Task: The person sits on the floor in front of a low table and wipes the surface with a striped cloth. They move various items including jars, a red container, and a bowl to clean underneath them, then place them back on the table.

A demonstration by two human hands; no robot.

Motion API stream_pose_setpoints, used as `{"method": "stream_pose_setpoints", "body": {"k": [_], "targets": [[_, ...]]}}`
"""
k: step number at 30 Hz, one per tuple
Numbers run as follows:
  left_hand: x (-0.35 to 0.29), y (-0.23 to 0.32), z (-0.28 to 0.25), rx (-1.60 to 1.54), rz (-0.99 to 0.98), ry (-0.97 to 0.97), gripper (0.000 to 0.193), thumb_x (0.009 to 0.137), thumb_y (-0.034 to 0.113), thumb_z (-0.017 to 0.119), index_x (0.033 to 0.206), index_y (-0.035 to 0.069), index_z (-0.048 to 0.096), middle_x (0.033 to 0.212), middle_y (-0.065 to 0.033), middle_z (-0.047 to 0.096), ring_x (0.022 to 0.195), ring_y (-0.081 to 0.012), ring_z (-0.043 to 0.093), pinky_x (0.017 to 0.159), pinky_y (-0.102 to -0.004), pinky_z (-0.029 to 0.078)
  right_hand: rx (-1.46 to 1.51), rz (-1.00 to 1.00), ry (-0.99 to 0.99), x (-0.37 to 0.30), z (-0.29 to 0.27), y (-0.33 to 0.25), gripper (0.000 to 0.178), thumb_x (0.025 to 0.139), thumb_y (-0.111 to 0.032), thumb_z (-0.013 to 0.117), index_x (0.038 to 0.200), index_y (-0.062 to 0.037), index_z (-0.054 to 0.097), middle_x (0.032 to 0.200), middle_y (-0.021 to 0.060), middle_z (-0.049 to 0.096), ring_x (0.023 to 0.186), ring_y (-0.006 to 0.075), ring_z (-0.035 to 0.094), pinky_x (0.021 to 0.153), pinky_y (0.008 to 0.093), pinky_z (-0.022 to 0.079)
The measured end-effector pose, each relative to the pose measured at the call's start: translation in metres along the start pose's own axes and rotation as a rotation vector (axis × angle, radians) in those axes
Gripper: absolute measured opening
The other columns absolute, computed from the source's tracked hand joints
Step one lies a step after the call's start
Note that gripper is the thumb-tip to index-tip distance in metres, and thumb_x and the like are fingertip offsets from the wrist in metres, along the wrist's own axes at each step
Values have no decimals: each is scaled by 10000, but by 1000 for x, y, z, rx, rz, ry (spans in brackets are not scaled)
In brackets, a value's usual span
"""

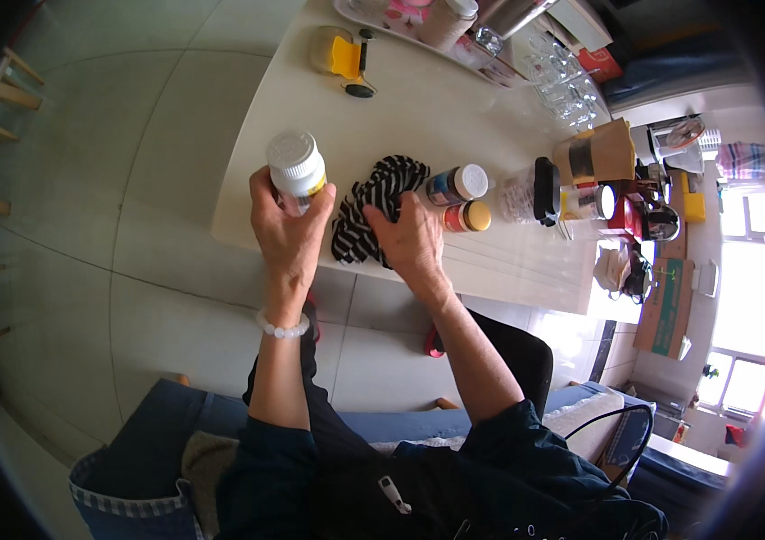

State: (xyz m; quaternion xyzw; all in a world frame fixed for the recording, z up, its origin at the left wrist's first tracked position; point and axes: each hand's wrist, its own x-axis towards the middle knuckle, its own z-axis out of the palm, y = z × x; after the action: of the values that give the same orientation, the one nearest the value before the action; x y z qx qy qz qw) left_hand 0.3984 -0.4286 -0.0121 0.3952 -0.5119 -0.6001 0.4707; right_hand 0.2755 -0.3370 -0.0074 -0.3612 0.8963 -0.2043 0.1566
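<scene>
My left hand (289, 225) is wrapped round a white bottle (295, 162) with a ribbed white cap and a partly yellow label, near the table's left edge. My right hand (409, 238) presses on a black-and-white striped cloth (369, 211) that lies bunched on the table; its thumb and fingers are bent into the fabric. Just right of that hand are a dark bottle with a white cap (458, 184) and a smaller jar with a yellow lid (467, 216).
A yellow-and-black roller tool (351, 58) lies at the table's far left. A tray (382, 22) with jars stands at the back, beside several glasses (562, 85). To the right are a clear jar with a black lid (531, 191) and a brown paper bag (594, 155).
</scene>
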Motion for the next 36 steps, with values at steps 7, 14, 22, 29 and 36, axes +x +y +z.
{"method": "stream_pose_setpoints", "body": {"k": [7,14,22,29,36], "targets": [[-5,-8,6,-108,-76,-17,483,763,67,752,1151,38,467,1101,-55,542,984,-149,552,869,-306,470,78,-56,-98,-2,-1,-3,285,777,-207,654,905,-3,502,792,253,626,766,462,598,668,528,466],[-34,21,2,-65,-186,-210,524,762,51,743,1200,25,456,1099,-69,548,1009,-169,557,920,-335,458,33,132,-233,-48,-15,18,248,766,-207,621,896,-6,556,835,245,641,806,449,623,703,532,488],[-80,106,-23,4,-148,-493,409,774,80,739,1090,37,482,982,-36,579,886,-124,572,830,-284,486,314,254,-26,-93,-14,64,376,657,-298,755,837,18,661,825,216,676,776,353,675,689,427,538],[-152,146,-70,145,64,-541,437,752,156,755,1083,-6,520,988,-93,603,861,-162,586,768,-311,496,1242,130,-99,-187,-107,4,316,762,-162,651,947,91,609,788,120,648,640,168,614,597,287,509],[-225,162,-87,422,257,-410,411,754,145,724,1077,-11,522,919,-217,648,818,-330,658,713,-376,508,866,-259,-43,-287,-146,-35,390,718,-202,665,953,98,581,994,136,507,928,239,533,847,317,430]]}}
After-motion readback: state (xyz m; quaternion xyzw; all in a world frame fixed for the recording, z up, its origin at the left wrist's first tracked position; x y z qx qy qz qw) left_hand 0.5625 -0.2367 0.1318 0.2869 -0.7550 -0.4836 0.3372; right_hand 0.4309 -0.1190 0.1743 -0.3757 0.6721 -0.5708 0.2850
